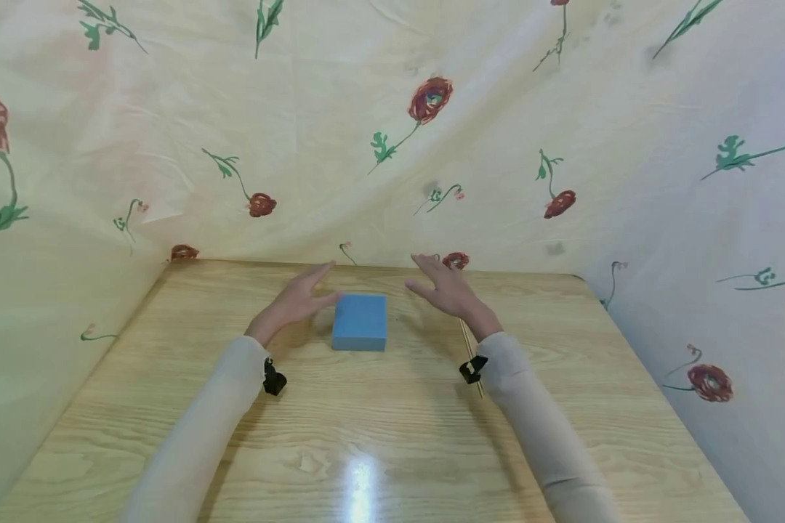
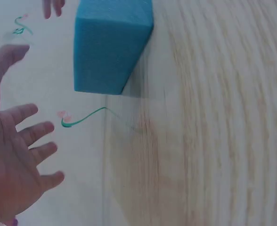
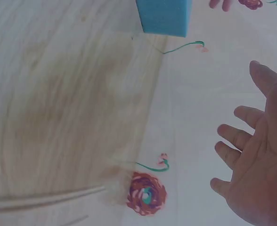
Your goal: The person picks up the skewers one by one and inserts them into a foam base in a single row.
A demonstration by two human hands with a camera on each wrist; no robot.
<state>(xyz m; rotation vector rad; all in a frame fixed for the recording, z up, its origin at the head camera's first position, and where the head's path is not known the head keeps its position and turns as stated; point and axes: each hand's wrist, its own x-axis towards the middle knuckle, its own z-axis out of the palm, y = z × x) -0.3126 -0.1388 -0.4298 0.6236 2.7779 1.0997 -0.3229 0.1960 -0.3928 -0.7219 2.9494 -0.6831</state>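
Observation:
A blue rectangular block (image 1: 360, 322) sits on the wooden table (image 1: 314, 450) between the two hands. My left hand (image 1: 297, 299) is held just to the block's left, thumb and fingers spread. In the left wrist view, a gap shows between that hand (image 2: 16, 155) and the block (image 2: 105, 52). To the block's right, farther off, my right hand (image 1: 450, 292) hovers with its fingers extended and nothing in its grasp. Thin wooden sticks (image 1: 467, 341), like chopsticks, lie under the right wrist, which hides part of them; their tips show in the right wrist view (image 3: 77, 192).
A pale cloth (image 1: 327, 131) with red flowers hangs behind the table and along both sides. The table's back edge (image 1: 379, 267) runs just beyond the hands. Each wrist carries a small black camera mount (image 1: 275, 378). Glare brightens the table's front.

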